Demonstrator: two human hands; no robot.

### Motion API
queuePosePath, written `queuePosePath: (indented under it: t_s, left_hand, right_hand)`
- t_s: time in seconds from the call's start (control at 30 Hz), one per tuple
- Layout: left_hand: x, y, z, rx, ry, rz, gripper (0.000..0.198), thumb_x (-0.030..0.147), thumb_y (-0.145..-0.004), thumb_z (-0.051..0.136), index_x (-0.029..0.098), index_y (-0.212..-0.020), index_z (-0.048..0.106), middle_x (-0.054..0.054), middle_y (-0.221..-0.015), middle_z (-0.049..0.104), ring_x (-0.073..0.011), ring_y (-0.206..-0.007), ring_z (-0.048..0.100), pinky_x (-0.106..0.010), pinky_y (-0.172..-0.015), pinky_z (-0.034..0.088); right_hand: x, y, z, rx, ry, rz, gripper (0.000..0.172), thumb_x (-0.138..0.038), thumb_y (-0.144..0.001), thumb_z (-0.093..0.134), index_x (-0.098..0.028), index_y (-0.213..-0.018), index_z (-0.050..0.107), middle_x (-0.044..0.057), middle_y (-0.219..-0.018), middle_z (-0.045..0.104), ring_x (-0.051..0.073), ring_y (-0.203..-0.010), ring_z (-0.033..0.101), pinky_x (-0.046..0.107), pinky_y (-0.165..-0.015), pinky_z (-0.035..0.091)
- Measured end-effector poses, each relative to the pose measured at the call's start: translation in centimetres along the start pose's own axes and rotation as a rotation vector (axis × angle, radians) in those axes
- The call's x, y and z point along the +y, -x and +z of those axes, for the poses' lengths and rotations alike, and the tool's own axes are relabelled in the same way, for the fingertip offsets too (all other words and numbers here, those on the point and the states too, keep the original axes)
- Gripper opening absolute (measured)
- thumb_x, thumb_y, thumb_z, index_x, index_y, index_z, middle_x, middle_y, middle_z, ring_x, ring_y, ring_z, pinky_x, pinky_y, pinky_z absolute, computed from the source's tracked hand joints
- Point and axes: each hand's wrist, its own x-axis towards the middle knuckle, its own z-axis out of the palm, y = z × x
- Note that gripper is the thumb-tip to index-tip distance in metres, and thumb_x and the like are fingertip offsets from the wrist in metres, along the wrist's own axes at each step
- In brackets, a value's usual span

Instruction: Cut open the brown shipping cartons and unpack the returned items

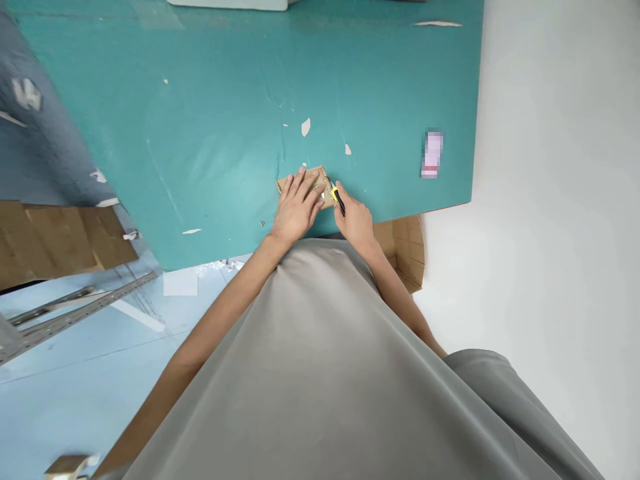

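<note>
A small piece of brown cardboard (320,175) lies on the green tabletop (210,133) close to the near edge. My left hand (296,208) rests flat on it with the fingers spread, covering much of its surface. In my right hand (356,220) is a black and yellow utility knife (338,197), its tip at the right edge of the cardboard. Some scraped or torn patches show on the cardboard beside my left fingers.
Several pale scraps, one being a paper bit (306,127), are scattered on the table. A blurred-out pinkish item (431,155) lies to the right. An open cardboard box (407,250) stands below the table's right edge, beside a white wall (555,200). Metal framing (75,317) is at left.
</note>
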Motion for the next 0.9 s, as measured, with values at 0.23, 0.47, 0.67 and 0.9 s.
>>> queuePosePath:
  t_s: [0.23, 0.47, 0.67, 0.9]
  left_hand:
    - [-0.2, -0.1, 0.6, 0.005, -0.038, 0.018, 0.057, 0.051, -0.119, 0.039, 0.025, -0.164, 0.061, -0.011, -0.183, 0.048, -0.0336, -0.179, 0.024, -0.064, -0.147, 0.013]
    - [0.3, 0.0, 0.8, 0.031, 0.043, 0.006, 0.055, 0.049, -0.118, 0.043, 0.027, -0.165, 0.059, -0.011, -0.184, 0.046, -0.0337, -0.179, 0.024, -0.066, -0.147, 0.011]
    - [0.8, 0.0, 0.7, 0.028, 0.082, -0.002, 0.051, 0.044, -0.117, 0.045, 0.026, -0.162, 0.061, -0.011, -0.184, 0.046, -0.0331, -0.179, 0.024, -0.067, -0.147, 0.010]
    - [0.4, 0.1, 0.8, 0.039, 0.071, 0.027, 0.053, 0.042, -0.117, 0.044, 0.025, -0.164, 0.059, -0.010, -0.184, 0.045, -0.0326, -0.180, 0.021, -0.067, -0.147, 0.010]
  right_hand:
    - [-2.2, 0.7, -1.3, -0.092, 0.138, 0.070, 0.064, -0.034, -0.122, 0.029, -0.021, -0.185, 0.031, 0.016, -0.151, 0.077, 0.033, -0.125, 0.079, 0.046, -0.108, 0.061]
    - [-4.9, 1.2, -0.8, -0.086, 0.240, 0.175, 0.065, -0.021, -0.120, 0.035, -0.020, -0.184, 0.032, 0.020, -0.135, 0.082, 0.033, -0.117, 0.082, 0.045, -0.099, 0.065]
    - [-4.9, 3.5, -1.0, -0.143, 0.294, 0.257, 0.067, -0.022, -0.120, 0.033, -0.020, -0.186, 0.024, 0.022, -0.125, 0.084, 0.035, -0.116, 0.083, 0.046, -0.098, 0.064]
    - [-5.4, 4.1, -2.5, -0.175, 0.298, 0.245, 0.065, -0.023, -0.121, 0.031, -0.021, -0.186, 0.027, 0.022, -0.127, 0.084, 0.036, -0.117, 0.082, 0.046, -0.097, 0.062]
